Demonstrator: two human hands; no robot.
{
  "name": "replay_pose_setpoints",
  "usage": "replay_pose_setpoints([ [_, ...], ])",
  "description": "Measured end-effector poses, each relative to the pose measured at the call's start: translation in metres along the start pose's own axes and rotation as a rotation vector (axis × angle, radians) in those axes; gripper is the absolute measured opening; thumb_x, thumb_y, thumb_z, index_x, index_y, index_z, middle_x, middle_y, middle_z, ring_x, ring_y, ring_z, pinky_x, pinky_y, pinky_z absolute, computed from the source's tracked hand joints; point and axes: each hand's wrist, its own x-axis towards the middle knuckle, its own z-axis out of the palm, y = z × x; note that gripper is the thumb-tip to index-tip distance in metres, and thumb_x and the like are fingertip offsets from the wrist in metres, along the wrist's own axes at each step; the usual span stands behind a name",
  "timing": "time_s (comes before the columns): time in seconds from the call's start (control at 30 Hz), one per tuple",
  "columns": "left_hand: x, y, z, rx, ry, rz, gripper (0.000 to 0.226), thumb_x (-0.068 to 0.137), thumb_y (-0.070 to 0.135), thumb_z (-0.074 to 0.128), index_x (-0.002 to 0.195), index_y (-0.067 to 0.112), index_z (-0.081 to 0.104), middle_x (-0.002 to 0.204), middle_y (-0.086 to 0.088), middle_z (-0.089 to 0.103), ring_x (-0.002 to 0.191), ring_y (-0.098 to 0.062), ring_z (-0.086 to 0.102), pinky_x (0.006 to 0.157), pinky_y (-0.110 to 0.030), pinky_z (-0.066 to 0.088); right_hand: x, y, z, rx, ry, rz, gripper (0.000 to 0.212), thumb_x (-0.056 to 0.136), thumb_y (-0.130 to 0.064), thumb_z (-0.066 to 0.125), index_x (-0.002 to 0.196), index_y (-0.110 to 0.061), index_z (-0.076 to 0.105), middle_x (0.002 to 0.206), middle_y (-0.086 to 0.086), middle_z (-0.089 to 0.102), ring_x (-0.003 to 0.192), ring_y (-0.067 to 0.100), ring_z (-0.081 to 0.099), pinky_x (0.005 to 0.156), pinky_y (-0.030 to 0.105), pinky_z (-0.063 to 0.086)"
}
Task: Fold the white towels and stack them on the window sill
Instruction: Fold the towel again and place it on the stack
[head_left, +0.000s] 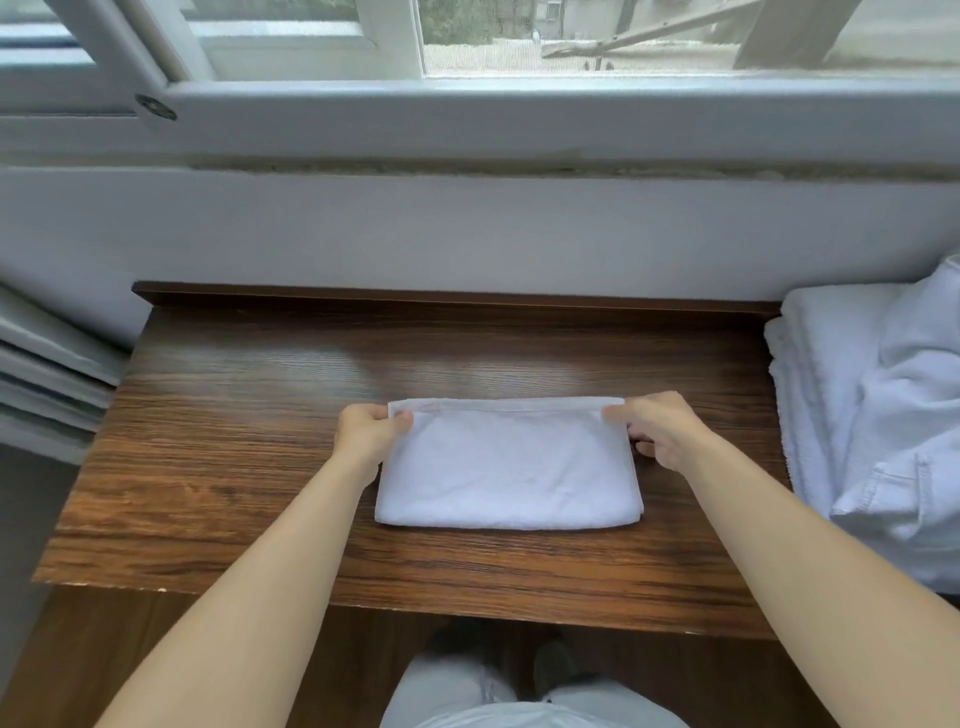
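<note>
A folded white towel (508, 467) lies flat on the brown wooden table (234, 441), below the window sill (519, 124). The left hand (370, 427) pinches its far left corner, and the right hand (658, 427) pinches the far right corner (more white towels (821, 374) sit piled at the right).

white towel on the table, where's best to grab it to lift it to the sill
Probably the two short ends of the white towel, from left and right. It lies flat and wide; left hand and right hand already pinch its far corners.
</note>
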Motion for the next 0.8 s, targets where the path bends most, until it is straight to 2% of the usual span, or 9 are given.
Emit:
replay_pose_setpoints([
  [0.1, -0.017, 0.004, -0.009, 0.150, 0.028, 0.130, 0.022, 0.093, 0.027, 0.069, 0.082, 0.013, 0.057, 0.079, -0.001, 0.054, 0.072, -0.021, 0.051, 0.065, -0.031, 0.042, -0.010, 0.001, -0.009, -0.051, -0.031, -0.047, 0.033, 0.086, -0.012, 0.085, 0.111, -0.010, 0.063, 0.108, 0.005, 0.061, 0.106, 0.023, 0.056, 0.098, 0.043, 0.051],
  [0.17, -0.036, 0.011, -0.014, 0.174, 0.035, 0.248, 0.022, 0.100, 0.023, 0.060, 0.082, 0.019, 0.048, 0.078, -0.001, 0.048, 0.068, -0.018, 0.047, 0.058, -0.032, 0.047, -0.019, 0.000, -0.017, -0.123, -0.038, -0.142, 0.028, 0.091, -0.016, 0.081, 0.114, -0.009, 0.069, 0.113, 0.005, 0.066, 0.106, 0.024, 0.062, 0.090, 0.042, 0.054],
  [0.3, -0.073, 0.013, -0.037, 0.025, 0.094, 0.364, 0.014, 0.104, 0.018, 0.055, 0.092, 0.014, 0.049, 0.085, -0.008, 0.055, 0.067, -0.018, 0.057, 0.048, -0.029, 0.056, -0.049, -0.010, -0.030, -0.186, -0.137, -0.329, 0.010, 0.097, -0.012, 0.073, 0.106, -0.009, 0.070, 0.089, 0.011, 0.070, 0.065, 0.019, 0.059, 0.059, 0.035, 0.050],
  [0.37, -0.087, 0.011, -0.053, -0.124, 0.105, 0.355, 0.007, 0.105, 0.016, 0.056, 0.098, 0.013, 0.053, 0.100, -0.009, 0.068, 0.083, -0.017, 0.070, 0.068, -0.040, 0.065, -0.066, -0.021, -0.030, -0.167, -0.169, -0.428, 0.012, 0.095, -0.010, 0.075, 0.105, -0.009, 0.069, 0.092, 0.014, 0.075, 0.066, 0.023, 0.068, 0.065, 0.038, 0.057],
  [0.43, -0.098, 0.012, -0.073, -0.208, 0.139, 0.394, 0.004, 0.105, 0.014, 0.056, 0.101, 0.016, 0.055, 0.109, -0.008, 0.069, 0.100, -0.019, 0.070, 0.079, -0.041, 0.065, -0.085, -0.033, -0.023, -0.102, -0.217, -0.525, 0.016, 0.093, -0.006, 0.077, 0.106, -0.008, 0.069, 0.093, 0.017, 0.078, 0.081, 0.031, 0.079, 0.076, 0.047, 0.060],
  [0.53, -0.105, 0.016, -0.106, -0.265, 0.229, 0.448, 0.003, 0.105, 0.015, 0.057, 0.107, 0.013, 0.056, 0.106, -0.004, 0.071, 0.099, -0.014, 0.070, 0.078, -0.032, 0.064, -0.105, -0.048, -0.004, -0.085, -0.288, -0.647, 0.019, 0.092, -0.005, 0.078, 0.109, -0.006, 0.072, 0.087, 0.018, 0.080, 0.081, 0.033, 0.079, 0.062, 0.035, 0.055],
  [0.63, -0.091, 0.015, -0.145, -0.244, 0.309, 0.481, 0.007, 0.105, 0.017, 0.058, 0.109, 0.011, 0.057, 0.101, -0.006, 0.073, 0.091, -0.013, 0.069, 0.076, -0.035, 0.063, -0.117, -0.064, 0.029, -0.079, -0.308, -0.701, 0.012, 0.093, -0.004, 0.076, 0.105, -0.004, 0.075, 0.080, 0.018, 0.078, 0.065, 0.018, 0.072, 0.051, 0.022, 0.048],
  [0.7, -0.075, 0.013, -0.172, -0.155, 0.358, 0.499, 0.009, 0.105, 0.024, 0.056, 0.107, 0.014, 0.056, 0.099, -0.009, 0.071, 0.088, -0.016, 0.066, 0.076, -0.041, 0.058, -0.120, -0.074, 0.057, -0.081, -0.318, -0.736, 0.009, 0.093, -0.008, 0.077, 0.102, -0.008, 0.077, 0.083, 0.012, 0.079, 0.067, 0.013, 0.070, 0.058, 0.023, 0.049],
  [0.8, -0.043, 0.012, -0.213, -0.072, 0.431, 0.517, 0.014, 0.107, 0.030, 0.052, 0.107, 0.016, 0.053, 0.096, -0.005, 0.065, 0.084, -0.015, 0.061, 0.072, -0.034, 0.051, -0.122, -0.087, 0.110, -0.062, -0.335, -0.771, 0.005, 0.096, -0.013, 0.075, 0.100, -0.013, 0.077, 0.092, 0.004, 0.081, 0.084, 0.010, 0.074, 0.074, 0.021, 0.055],
])
